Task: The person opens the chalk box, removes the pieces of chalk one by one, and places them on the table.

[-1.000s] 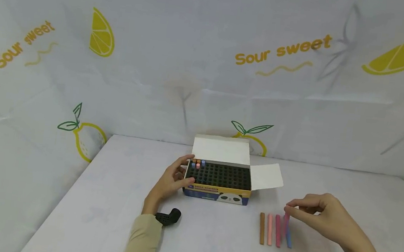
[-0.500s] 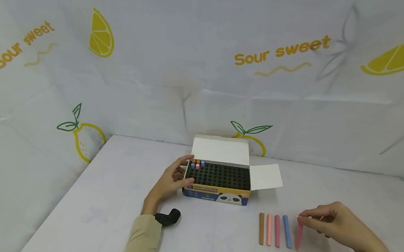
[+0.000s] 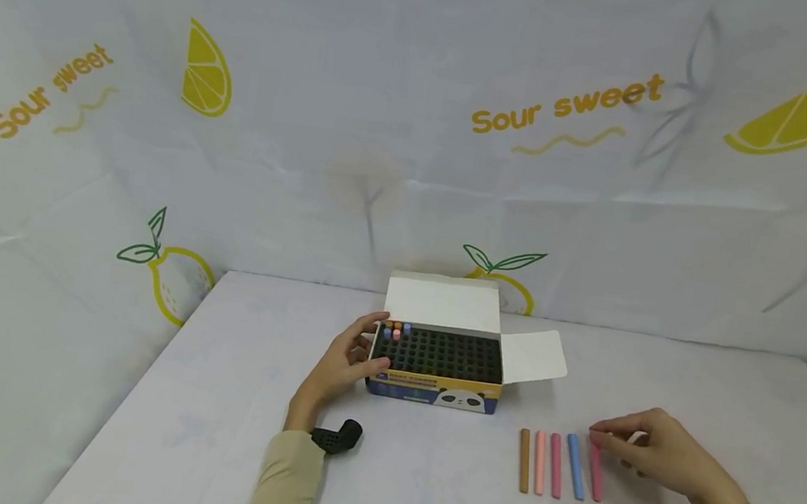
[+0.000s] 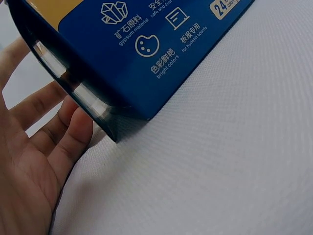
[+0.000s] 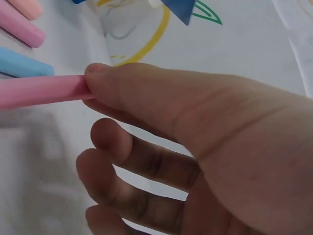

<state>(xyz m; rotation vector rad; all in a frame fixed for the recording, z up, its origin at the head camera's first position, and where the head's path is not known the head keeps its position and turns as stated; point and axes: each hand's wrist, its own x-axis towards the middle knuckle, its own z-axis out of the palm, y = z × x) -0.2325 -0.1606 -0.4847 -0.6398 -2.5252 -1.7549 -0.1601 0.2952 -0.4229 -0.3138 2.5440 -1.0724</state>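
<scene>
A chalk box with a panda on its front stands with its lid up. My left hand grips its left end, thumb at the front edge and fingers round the side; the left wrist view shows the fingers against the box's end. My right hand pinches the far end of a pink chalk stick between thumb and forefinger, its other fingers loosely bent. Left of it lie a blue chalk stick, a deep pink stick, a light pink stick and a brown stick, side by side.
Inside the box, a black holder has rows of holes, with several chalk sticks upright in its back left corner. A white side flap sticks out to the right. Behind the white table hangs a lemon-print cloth.
My right hand has carried the pink chalk stick from over the blue one to its right, then lowered it and shifted slightly left. My left hand stays on the box.
</scene>
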